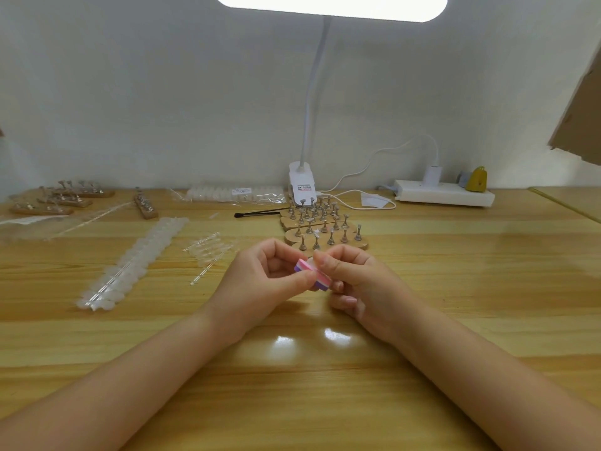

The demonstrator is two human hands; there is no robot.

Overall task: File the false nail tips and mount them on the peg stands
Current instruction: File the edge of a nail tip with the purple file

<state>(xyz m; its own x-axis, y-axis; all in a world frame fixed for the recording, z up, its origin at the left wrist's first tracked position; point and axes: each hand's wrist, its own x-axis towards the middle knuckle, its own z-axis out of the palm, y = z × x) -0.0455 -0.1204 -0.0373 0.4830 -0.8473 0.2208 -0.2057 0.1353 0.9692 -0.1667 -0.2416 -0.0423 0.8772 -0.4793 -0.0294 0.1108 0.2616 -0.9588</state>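
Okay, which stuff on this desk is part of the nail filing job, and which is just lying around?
Job:
pink-and-purple file block, gripped by left hand
nail tip, pinched by right hand
peg stands
strip of nail tips

Lying about:
desk lamp
power strip
black tweezers

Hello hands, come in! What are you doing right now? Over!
Left hand grips pink-purple file block. Right hand pinches clear nail tip against it. Peg stand just beyond, pegs mostly bare. Nothing in the way.
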